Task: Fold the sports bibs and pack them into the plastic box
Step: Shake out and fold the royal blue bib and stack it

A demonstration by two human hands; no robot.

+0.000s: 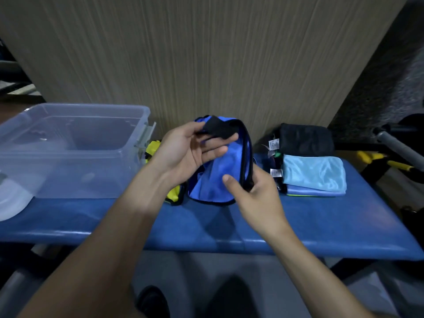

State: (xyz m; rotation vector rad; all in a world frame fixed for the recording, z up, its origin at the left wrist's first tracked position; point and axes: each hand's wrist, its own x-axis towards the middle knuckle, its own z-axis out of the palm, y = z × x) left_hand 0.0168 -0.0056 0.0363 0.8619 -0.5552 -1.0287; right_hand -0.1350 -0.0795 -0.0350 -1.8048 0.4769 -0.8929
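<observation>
A blue sports bib (218,177) with black trim hangs bunched above the middle of the blue table (298,223). My left hand (190,150) holds its upper part, fingers curled round a black strap at the top. My right hand (254,193) pinches the black-trimmed right edge lower down, thumb on the blue cloth. A yellow bib (173,196) lies partly hidden under my left wrist. The clear plastic box (68,148) stands on the table's left, with no bibs visible inside.
A stack of folded cloths, black (305,140) on top, light blue (314,173) below, sits at the table's right. The box's clear lid (11,198) lies at the far left. A wood-grain wall rises behind; a grey and yellow frame (394,154) stands at the right.
</observation>
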